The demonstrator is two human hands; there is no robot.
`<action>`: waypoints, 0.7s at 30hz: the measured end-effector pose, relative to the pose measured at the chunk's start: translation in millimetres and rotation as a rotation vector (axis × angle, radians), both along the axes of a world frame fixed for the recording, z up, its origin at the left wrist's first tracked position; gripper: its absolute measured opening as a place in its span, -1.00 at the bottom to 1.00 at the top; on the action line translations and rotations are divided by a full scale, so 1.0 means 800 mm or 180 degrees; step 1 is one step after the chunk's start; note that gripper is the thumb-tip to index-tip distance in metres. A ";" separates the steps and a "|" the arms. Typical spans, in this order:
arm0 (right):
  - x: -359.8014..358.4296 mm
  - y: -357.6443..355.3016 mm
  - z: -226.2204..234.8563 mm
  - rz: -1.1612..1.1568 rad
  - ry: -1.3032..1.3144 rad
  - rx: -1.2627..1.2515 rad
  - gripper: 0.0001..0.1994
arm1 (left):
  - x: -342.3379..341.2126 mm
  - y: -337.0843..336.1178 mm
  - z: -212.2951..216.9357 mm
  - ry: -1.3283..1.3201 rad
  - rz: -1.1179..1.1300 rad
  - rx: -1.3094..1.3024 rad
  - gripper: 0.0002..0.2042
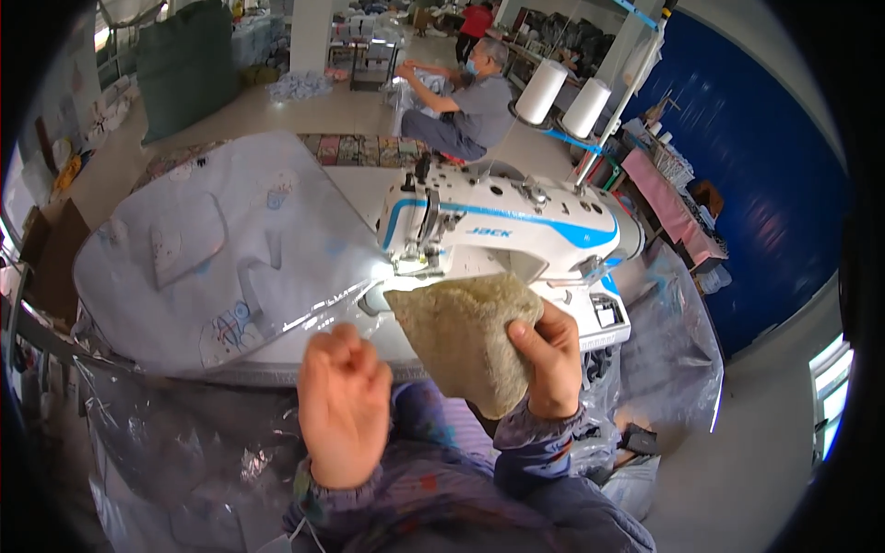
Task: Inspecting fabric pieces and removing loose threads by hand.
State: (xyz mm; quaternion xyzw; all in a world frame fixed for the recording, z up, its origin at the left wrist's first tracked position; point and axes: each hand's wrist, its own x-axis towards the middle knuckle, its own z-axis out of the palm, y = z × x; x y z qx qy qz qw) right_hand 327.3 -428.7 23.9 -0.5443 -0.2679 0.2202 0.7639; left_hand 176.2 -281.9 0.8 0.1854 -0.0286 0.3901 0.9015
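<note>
A beige-green piece of cloth (470, 343), folded or stacked and roughly four-sided, is pinched in my right hand (550, 361), thumb on top. It is held up before the sewing machine (502, 226), hiding part of the machine bed. My left hand (343, 410) is raised to the left of the cloth, palm showing and fingers loosely curled, with nothing visible in it. Beyond that hand a large pale grey fabric piece (304, 217) with small printed pictures lies across the table, one corner close to the lit needle area (406, 264).
Two white thread cones (542, 92) stand on a rack behind the machine. Clear plastic sheeting (184, 433) hangs along the table's front and right side. Farther back a person (470, 101) sits at work. A blue wall covering (737, 166) rises at the right.
</note>
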 end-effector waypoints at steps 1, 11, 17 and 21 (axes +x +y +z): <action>0.002 0.000 -0.001 0.0018 0.0036 -0.0038 -0.76 | 0.005 0.006 -0.015 0.0267 0.0348 0.0097 -0.82; 0.010 -0.003 -0.017 0.0122 0.0050 0.0282 -0.68 | 0.054 -0.019 -0.136 0.1471 -0.0552 0.1018 -0.58; 0.020 -0.009 -0.019 -0.0117 0.0069 0.0337 -0.68 | 0.053 -0.025 -0.118 0.1204 -0.0720 0.0943 -0.73; 0.033 -0.011 -0.027 -0.0181 -0.0037 0.0314 -0.68 | 0.039 -0.019 -0.096 0.1338 -0.0574 0.0864 -0.77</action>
